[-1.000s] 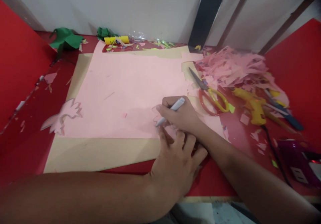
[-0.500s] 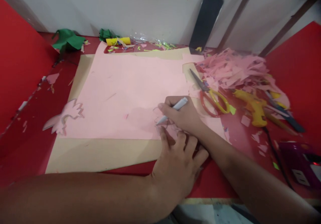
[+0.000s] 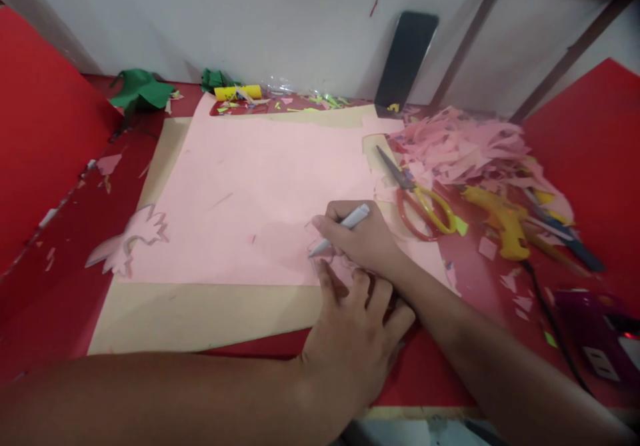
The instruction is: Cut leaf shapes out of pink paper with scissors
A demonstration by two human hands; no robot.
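A pale grey-white pen (image 3: 350, 221) is gripped in my right hand (image 3: 364, 238), its tip down on the large pink sheet (image 3: 260, 186) near the lower right edge. My left hand (image 3: 353, 323) lies with fingers spread over that same edge, fingertips pressing on a pink piece (image 3: 341, 259) with a drawn outline, mostly hidden by both hands. Under the pink sheet lies a tan board (image 3: 200, 313). On the sheet's left corner rests a pink cut-out (image 3: 131, 238) with jagged, petal-like edges and dark outlines.
Right of the sheet are scissors (image 3: 417, 193) with red and yellow handles, a heap of pink paper strips (image 3: 465, 143), a yellow glue gun (image 3: 500, 219) and a purple power socket box (image 3: 593, 336). A dark phone (image 3: 407, 59) leans on the wall. Green paper (image 3: 140, 91) lies back left.
The camera view has tilted slightly, so everything sits a little lower. The pen tip has shifted slightly left along the outline; my left hand stays on the paper.
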